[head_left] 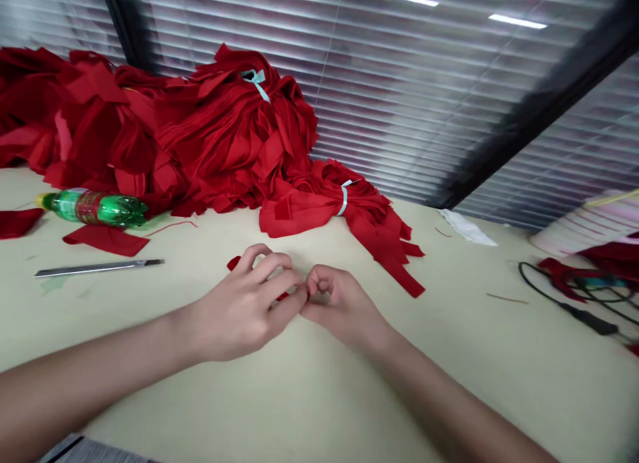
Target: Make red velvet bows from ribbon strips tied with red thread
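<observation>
Over the middle of the table, my left hand (pixel 252 303) is closed with bent fingers around a small piece of red fabric (pixel 233 263). Only bits of that fabric show, past the knuckles and between the fingers. My right hand (pixel 339 300) is pinched shut, its thumb and fingertips meeting the fingertips of my left hand. What lies in that pinch is hidden. Behind both hands is a bundle of red fabric strips (pixel 309 210) tied with a pale blue band (pixel 344 198).
A large heap of red fabric pieces (pixel 200 130) lies against the window blinds (pixel 379 104). At left are a green plastic bottle (pixel 100 207) on its side and a slim metal cutter (pixel 94 269). A black cable (pixel 544 290) and a white thread cone (pixel 584 223) are at right.
</observation>
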Action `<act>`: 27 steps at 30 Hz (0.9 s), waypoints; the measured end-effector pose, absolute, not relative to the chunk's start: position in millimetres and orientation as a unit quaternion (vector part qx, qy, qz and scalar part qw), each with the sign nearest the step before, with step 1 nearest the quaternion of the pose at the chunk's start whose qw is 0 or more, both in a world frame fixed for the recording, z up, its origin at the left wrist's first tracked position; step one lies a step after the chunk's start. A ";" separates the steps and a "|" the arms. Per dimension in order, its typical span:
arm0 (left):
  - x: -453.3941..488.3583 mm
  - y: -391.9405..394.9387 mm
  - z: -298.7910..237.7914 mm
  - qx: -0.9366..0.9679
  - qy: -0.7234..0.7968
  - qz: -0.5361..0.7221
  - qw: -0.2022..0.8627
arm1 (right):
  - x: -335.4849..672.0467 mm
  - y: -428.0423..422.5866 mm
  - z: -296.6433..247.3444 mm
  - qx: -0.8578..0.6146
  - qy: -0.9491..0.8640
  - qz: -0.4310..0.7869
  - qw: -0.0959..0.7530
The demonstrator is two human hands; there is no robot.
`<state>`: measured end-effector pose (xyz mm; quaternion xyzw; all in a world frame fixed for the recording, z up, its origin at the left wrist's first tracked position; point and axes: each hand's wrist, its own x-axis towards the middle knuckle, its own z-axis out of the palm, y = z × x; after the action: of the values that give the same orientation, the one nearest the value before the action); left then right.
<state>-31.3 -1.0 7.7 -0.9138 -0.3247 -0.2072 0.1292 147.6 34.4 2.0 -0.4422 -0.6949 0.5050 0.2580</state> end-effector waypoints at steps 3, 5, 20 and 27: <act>-30.5 -3.7 14.5 -0.908 -0.285 -0.262 0.161 | 154.2 39.6 12.8 -0.435 -0.583 0.651 0.219; -29.4 -5.1 17.8 -0.906 -0.272 -0.290 0.143 | 158.8 41.0 17.0 -0.414 -0.542 0.705 0.194; -22.5 -11.8 25.3 -0.910 -0.288 -0.282 0.093 | 162.7 40.3 25.2 -0.401 -0.481 0.770 0.121; -23.8 -12.5 22.6 -0.903 -0.286 -0.308 0.090 | 162.4 43.9 20.7 -0.405 -0.468 0.779 0.101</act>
<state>-23.8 -12.5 22.6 -0.9031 -0.2859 -0.3076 0.0897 162.4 43.9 20.7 -0.4053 -0.4675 0.7791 0.1009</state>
